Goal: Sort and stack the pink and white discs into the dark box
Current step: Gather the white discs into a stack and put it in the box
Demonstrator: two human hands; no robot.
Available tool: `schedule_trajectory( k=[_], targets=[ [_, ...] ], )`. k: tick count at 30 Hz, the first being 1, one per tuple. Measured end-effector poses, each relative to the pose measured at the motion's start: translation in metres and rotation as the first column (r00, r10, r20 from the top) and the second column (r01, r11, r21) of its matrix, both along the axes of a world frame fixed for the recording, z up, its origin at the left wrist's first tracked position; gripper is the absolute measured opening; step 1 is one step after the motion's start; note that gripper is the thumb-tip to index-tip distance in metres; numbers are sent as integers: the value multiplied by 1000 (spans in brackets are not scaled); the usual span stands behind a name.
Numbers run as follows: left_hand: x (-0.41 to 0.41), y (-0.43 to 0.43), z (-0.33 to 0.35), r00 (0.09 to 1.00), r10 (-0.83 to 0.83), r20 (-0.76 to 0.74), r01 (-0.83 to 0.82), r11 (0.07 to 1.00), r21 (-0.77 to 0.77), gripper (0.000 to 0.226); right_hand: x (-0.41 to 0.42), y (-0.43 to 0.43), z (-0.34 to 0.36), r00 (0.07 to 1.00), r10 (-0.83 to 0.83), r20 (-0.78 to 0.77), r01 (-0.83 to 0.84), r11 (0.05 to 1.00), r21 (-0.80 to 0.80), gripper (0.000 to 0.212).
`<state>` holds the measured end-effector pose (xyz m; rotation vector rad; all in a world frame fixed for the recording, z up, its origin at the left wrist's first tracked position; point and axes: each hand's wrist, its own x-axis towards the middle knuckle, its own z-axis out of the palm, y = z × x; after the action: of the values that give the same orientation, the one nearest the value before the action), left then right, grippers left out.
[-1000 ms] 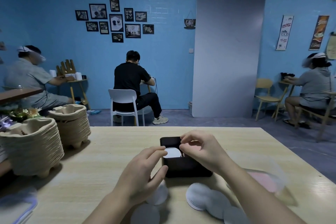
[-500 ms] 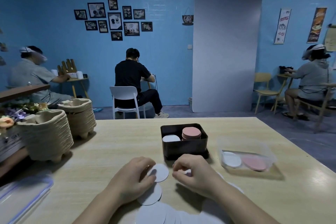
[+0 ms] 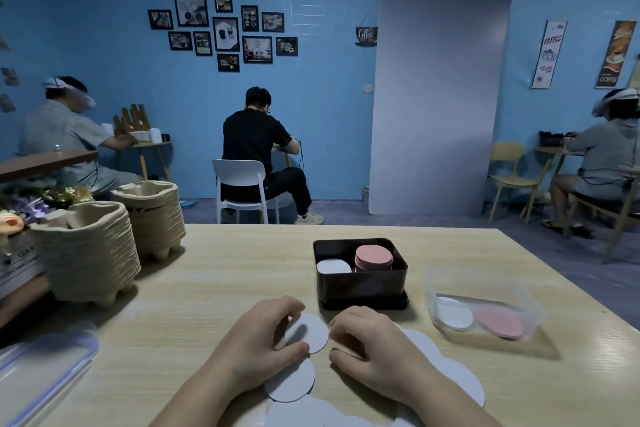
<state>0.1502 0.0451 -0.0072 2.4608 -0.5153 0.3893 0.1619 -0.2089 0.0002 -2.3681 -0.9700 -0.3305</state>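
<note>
Well, counter (image 3: 214,288) first: dark box (image 3: 362,288) sat straight ahead of both hands, beyond fingertips. White stack (image 3: 333,266) in its left half, pink stack (image 3: 374,255) in right. Loose white discs (image 3: 446,374) fanned along near edge. Left hand (image 3: 256,343) pinched one white disc (image 3: 311,333) between thumb and curled fingers, just short of box's near wall. Right hand (image 3: 374,354) curled beside disc's right edge; I couldn't tell whether it gripped anything. I judged left hand nearer white side.
</note>
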Motion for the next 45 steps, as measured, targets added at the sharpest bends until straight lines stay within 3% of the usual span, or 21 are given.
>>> schedule_trajectory(
  k=[9,16,22,28,36,45],
  targets=[
    [-1,3,-5,995,-69,77,77,992,-100,20,0,0,-3,999,-24,-46,21,998,-58,33],
    [4,-11,-9,989,-78,129,103,975,-199,28,2,2,-4,999,-26,-35,22,996,-88,32],
    [-3,-14,-1,987,-145,62,151,984,-91,50,3,-1,-2,997,-24,-71,22,999,-26,33],
    [1,-16,-6,977,-148,154,156,987,-43,51,3,-2,-3,997,-3,-73,4,1000,8,41],
    [0,-17,-8,957,-168,237,162,986,44,31,0,-4,0,1000,6,20,-6,999,-35,35],
    [-5,-13,-7,973,-104,205,96,994,50,23,-2,-7,1,994,-32,103,35,999,-32,34]
  ],
)
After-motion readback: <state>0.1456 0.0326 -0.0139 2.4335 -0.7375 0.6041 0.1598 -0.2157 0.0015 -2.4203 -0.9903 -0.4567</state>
